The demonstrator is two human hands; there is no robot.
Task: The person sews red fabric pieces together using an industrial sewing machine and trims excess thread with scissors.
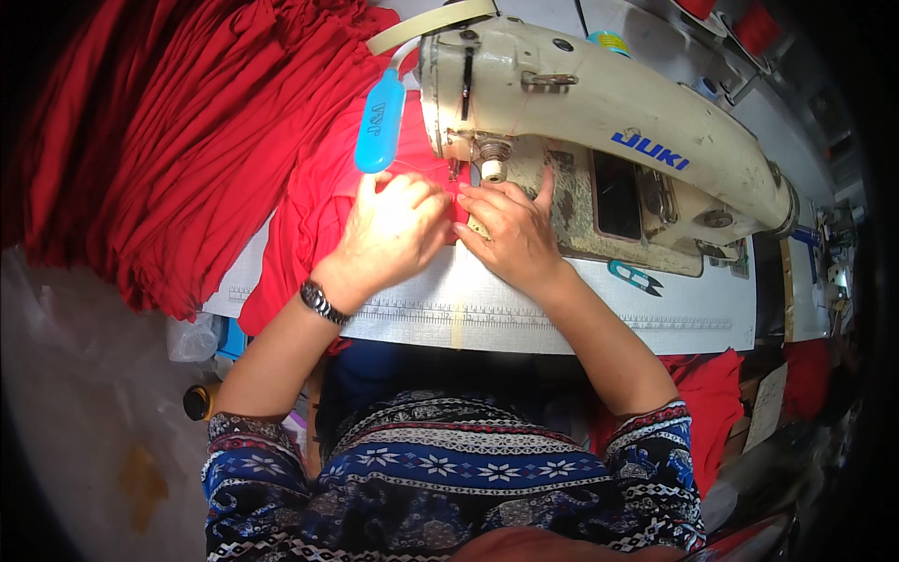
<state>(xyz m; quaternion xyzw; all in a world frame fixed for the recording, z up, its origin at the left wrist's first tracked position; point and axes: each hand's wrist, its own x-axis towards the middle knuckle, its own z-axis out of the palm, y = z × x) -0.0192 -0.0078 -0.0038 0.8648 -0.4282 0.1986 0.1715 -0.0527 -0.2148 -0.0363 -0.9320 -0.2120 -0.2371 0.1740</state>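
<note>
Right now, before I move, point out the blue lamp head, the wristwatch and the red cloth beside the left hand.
Blue lamp head [380, 126]: head view, middle of its blue casing.
Wristwatch [324, 303]: head view, on its band.
Red cloth [318, 192]: head view, on its folds.

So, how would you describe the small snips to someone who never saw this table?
Start at the big cream sewing machine on the white table. Along the near edge of its bed, to the right of the right hand, lie the small snips. Their teal body and dark pointed tips set them apart from the pale ruler scale below.
</note>
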